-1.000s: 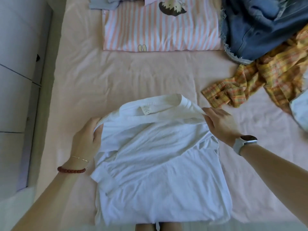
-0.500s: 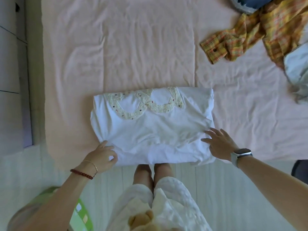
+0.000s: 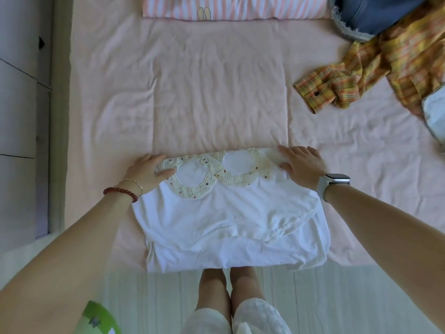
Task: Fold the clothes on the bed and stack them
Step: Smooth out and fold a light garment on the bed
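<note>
A folded white shirt (image 3: pixel 231 222) with a cream embroidered pattern along its far edge lies at the near edge of the pink bed (image 3: pixel 216 92). My left hand (image 3: pixel 147 172) rests on the shirt's far left corner, thumb lying over the embroidery. My right hand (image 3: pixel 301 165) lies flat on the far right corner with fingers straight. At the far edge sits a folded pink-striped garment (image 3: pixel 231 8). An unfolded yellow plaid shirt (image 3: pixel 385 66) and a piece of blue denim clothing (image 3: pixel 375 13) lie at the far right.
A pale blue-white garment (image 3: pixel 434 112) shows at the right edge. Grey cabinet fronts (image 3: pixel 21 116) stand along the left of the bed. Pale floorboards (image 3: pixel 168 297) and my legs are below the bed's edge. A green object (image 3: pixel 98 319) is at the bottom left.
The shirt was folded over, bringing its embroidered side up. Both hands then moved from the shirt's near corners to its far corners.
</note>
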Tool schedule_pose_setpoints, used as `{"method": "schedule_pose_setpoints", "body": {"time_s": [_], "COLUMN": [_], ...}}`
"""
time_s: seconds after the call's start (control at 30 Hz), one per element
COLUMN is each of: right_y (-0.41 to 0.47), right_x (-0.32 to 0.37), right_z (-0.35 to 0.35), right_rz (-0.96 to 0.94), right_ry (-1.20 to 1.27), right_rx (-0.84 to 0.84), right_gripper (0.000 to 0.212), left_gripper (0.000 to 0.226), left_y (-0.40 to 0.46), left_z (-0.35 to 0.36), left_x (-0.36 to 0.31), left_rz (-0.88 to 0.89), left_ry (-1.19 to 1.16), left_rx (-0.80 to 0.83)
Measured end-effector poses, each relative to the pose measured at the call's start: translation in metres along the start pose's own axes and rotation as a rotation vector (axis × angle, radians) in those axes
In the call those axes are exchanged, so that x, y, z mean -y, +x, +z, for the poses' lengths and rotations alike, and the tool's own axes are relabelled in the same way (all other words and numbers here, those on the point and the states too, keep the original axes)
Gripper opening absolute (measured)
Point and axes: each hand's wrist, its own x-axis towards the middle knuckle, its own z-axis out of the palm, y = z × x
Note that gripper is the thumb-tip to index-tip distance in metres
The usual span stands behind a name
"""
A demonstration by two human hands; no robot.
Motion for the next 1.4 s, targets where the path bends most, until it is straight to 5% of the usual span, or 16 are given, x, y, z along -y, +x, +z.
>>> {"method": "schedule_pose_setpoints", "body": {"time_s": [0.13,0.27,0.5,0.9,1.23,1.4], "right_y": [0.005,0.010,0.016,0.099,0.027,-0.020], "right_x": [-0.018,-0.021,-0.030,-0.041,-0.038,-0.017], "right_z": [-0.006,-0.025,-0.096,-0.205,-0.093,-0.021], "right_rz": [0.024,0.093,0.088,0.104,-0.046,-0.054], "right_ry": [-0.112,-0.109,-0.028,-0.009,-0.045,-0.019], "right_rx": [0.101,0.161,0.045,-0.682,-0.524,-0.292], "right_gripper": [0.055,0.041,0.028,0.024,0.028,0.041], "left_gripper": [0.061,0.036,0.023,0.030,0.039,0.045], "left_y": [-0.014,-0.029,-0.031,0.052,0.014,-0.011], "left_z": [-0.010,-0.018,-0.073,-0.215,-0.101,-0.039], "left_x": [0.011,0.006,-0.021,-0.099,-0.052,-0.013], "left_rz": [-0.006,0.004,0.021,0.099,0.155,0.018], "left_ry": [-0.089,-0.267,-0.244,0.042,0.332,0.328], "left_rx": [0.046,-0.095,-0.159,-0.820,-0.670,-0.392]}}
